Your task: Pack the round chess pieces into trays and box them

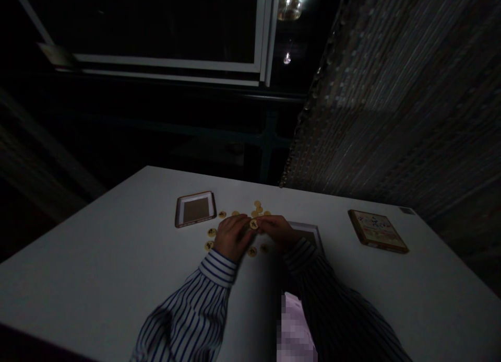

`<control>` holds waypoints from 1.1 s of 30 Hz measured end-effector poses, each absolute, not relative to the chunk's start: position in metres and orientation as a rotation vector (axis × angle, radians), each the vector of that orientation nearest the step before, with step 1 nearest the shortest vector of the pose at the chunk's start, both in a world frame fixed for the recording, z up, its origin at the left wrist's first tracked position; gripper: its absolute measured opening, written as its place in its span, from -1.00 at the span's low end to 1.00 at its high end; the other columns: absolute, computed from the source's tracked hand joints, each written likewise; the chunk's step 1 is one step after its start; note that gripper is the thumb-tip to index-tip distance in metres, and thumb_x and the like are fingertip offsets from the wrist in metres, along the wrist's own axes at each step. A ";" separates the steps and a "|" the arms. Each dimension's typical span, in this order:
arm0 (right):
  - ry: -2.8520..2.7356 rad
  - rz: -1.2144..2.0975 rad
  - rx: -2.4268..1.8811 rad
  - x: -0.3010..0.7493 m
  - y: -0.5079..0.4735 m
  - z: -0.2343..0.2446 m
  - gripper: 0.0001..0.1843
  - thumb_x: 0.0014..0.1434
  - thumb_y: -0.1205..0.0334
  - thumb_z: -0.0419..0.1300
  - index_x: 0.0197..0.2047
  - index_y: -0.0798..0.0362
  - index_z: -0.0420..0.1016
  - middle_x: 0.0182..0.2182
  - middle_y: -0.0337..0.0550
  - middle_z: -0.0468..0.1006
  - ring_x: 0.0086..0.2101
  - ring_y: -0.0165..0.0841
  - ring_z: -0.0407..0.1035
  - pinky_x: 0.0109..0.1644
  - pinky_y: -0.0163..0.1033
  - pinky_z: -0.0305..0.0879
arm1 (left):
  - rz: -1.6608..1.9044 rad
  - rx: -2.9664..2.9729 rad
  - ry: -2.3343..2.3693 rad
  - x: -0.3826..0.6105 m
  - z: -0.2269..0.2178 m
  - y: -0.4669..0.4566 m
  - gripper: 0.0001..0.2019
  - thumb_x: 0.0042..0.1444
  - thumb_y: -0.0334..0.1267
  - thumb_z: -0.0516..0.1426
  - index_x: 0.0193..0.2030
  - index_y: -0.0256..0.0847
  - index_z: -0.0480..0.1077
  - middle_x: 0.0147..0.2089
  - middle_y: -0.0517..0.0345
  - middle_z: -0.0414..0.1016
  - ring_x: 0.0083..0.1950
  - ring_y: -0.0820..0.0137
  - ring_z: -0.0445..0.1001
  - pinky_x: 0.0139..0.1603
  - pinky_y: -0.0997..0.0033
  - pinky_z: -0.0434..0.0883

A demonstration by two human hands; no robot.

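Note:
A round, pale yellow xiangqi piece (253, 224) with a dark character on its face is held up between my two hands. My right hand (278, 231) pinches its right edge with the fingertips. From the other side, my left hand (233, 237) has its fingers curled in, with fingertips and thumb at the left edge of the same piece. Other pieces lie around the hands: a face-up piece (212, 232) left of my left hand, a piece (252, 252) below, and several blank-side-up pieces (257, 203) beyond my fingers.
On the white table (109, 257), an open tray-like box part (178, 211) lies left of the pieces. Another shallow box part (315, 233) is partly hidden behind my right forearm. A printed box (378, 230) lies farther right. A bead curtain (376, 106) hangs beyond the table's right back edge.

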State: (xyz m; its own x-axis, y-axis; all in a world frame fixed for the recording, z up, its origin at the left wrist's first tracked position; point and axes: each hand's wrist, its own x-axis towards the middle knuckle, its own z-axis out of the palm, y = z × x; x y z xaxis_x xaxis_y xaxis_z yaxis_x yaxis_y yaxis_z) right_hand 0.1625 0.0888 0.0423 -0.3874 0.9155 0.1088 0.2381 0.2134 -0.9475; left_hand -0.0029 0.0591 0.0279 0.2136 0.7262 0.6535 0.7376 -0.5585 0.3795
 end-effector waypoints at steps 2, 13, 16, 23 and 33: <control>-1.746 1.240 -1.066 0.162 0.089 0.043 -0.71 0.00 0.12 0.07 -0.30 0.11 0.49 -0.51 -0.23 0.48 -0.45 -0.44 0.35 -0.30 -0.31 0.29 | -1.319 -2.433 -1.436 -0.003 0.028 0.059 -0.73 0.02 -0.17 0.07 -0.13 -0.18 0.35 -0.12 0.05 0.44 -0.08 0.33 0.37 -0.05 0.24 0.29; -1.576 1.255 -1.062 0.160 0.085 0.047 -0.76 -0.10 0.16 0.16 -0.34 0.11 0.46 -0.46 -0.19 0.49 -0.43 -0.41 0.37 -0.30 -0.28 0.30 | -1.427 -2.536 -1.508 -0.001 0.039 0.055 -0.76 0.02 -0.22 0.08 -0.16 -0.18 0.39 -0.20 0.08 0.48 -0.17 0.35 0.41 -0.11 0.26 0.35; -1.569 1.230 -1.051 0.159 0.084 0.048 -0.74 -0.10 0.17 0.16 -0.32 0.11 0.45 -0.40 -0.15 0.50 -0.37 -0.38 0.39 -0.26 -0.25 0.31 | -1.562 -2.571 -1.614 0.000 0.042 0.054 -0.75 0.00 -0.22 0.10 -0.15 -0.18 0.39 -0.20 0.08 0.49 -0.16 0.36 0.41 -0.10 0.30 0.36; -1.669 1.115 -0.979 0.159 0.086 0.044 -0.75 -0.05 0.17 0.14 -0.28 0.08 0.46 -0.28 -0.12 0.51 -0.25 -0.36 0.39 -0.12 -0.22 0.29 | -2.109 -2.581 -1.971 0.000 0.037 0.056 -0.70 -0.08 -0.18 0.15 -0.18 -0.25 0.39 -0.26 0.09 0.51 -0.23 0.37 0.46 -0.16 0.37 0.41; -1.880 0.897 -1.034 0.157 0.080 0.042 -0.65 -0.08 0.16 0.17 -0.17 0.05 0.41 -0.36 -0.18 0.53 -0.36 -0.39 0.41 -0.27 -0.28 0.33 | -2.109 -2.542 -2.071 -0.004 0.032 0.061 -0.72 -0.08 -0.16 0.14 -0.25 -0.27 0.45 -0.25 0.07 0.53 -0.19 0.35 0.46 -0.08 0.33 0.37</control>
